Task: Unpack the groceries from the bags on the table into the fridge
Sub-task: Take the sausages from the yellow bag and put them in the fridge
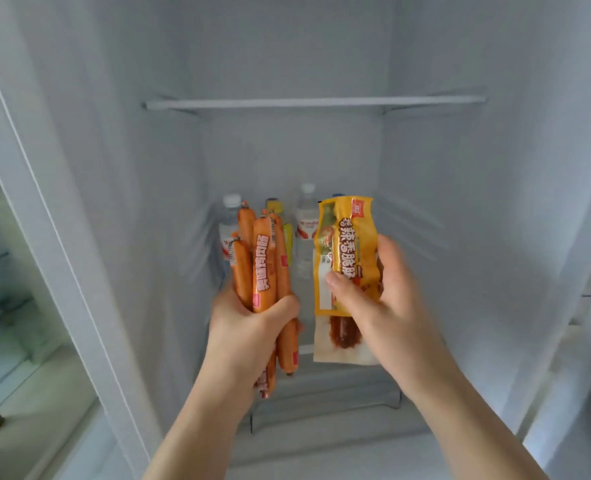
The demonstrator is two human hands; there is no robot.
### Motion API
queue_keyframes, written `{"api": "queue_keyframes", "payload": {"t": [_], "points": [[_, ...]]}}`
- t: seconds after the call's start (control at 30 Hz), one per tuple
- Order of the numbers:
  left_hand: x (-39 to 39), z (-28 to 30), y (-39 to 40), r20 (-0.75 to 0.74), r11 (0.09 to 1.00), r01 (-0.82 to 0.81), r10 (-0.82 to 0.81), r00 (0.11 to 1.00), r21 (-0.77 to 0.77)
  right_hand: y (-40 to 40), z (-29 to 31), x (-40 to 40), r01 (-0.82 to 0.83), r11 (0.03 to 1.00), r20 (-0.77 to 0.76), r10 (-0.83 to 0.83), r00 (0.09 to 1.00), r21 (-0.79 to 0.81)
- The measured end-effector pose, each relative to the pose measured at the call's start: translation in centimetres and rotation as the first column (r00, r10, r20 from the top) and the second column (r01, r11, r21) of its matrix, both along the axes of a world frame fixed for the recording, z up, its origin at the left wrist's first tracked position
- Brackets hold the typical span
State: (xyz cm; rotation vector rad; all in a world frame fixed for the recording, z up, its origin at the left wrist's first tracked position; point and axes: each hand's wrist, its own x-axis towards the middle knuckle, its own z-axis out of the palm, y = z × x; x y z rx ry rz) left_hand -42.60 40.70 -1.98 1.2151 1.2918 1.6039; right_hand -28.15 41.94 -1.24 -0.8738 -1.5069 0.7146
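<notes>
White fridge [460, 202] walls fill the view, with bottles [306, 223] standing at the back of the lower shelf [356, 386] under a bare upper shelf [315, 102]. Left hand [252, 327] has its fingers clamped round a bundle of orange sausages [261, 265]; right hand [373, 299] pinches a yellow sausage packet [347, 251]. Best, I'd say, to lay both flat in front of the bottles, packet first, so the loose sticks don't roll.

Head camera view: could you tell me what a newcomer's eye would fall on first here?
The left hand grips a bundle of orange sausages at centre, and the right hand holds a yellow snack packet beside it. Behind them, water bottles stand at the back of the open fridge.
</notes>
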Motion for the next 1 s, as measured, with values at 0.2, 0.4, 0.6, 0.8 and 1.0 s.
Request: {"api": "queue_keyframes", "payload": {"t": [0.2, 0.4, 0.6, 0.8, 1.0], "points": [[-0.6, 2.9, 0.5, -0.001, 0.999, 0.009, -0.009, 1.000, 0.053, 0.6, 2.3, -1.0, -0.004, 1.000, -0.024, 0.005, 1.000, 0.028], [-1.4, 5.6, 1.5, 0.025, 0.993, 0.005, -0.008, 1.000, 0.115, 1.6, 4.4, -1.6, 0.016, 0.997, -0.010, -0.015, 1.000, 0.080], [-2.2, 10.5, 3.2, 0.070, 0.968, -0.042, 0.026, 0.997, 0.247, 3.2, 8.3, -2.0, 0.067, 0.979, -0.010, -0.067, 0.998, 0.191], [-2.4, 15.3, 5.4, -0.052, 0.954, -0.037, 0.054, 0.997, 0.298, 5.8, 15.2, -1.9, 0.142, 0.936, -0.038, -0.137, 0.990, 0.321], [-2.7, 19.9, 7.1, -0.088, 0.950, -0.034, 0.064, 0.994, 0.310, 8.5, 19.9, -1.9, 0.168, 0.936, -0.001, -0.176, 0.984, 0.309]]}}
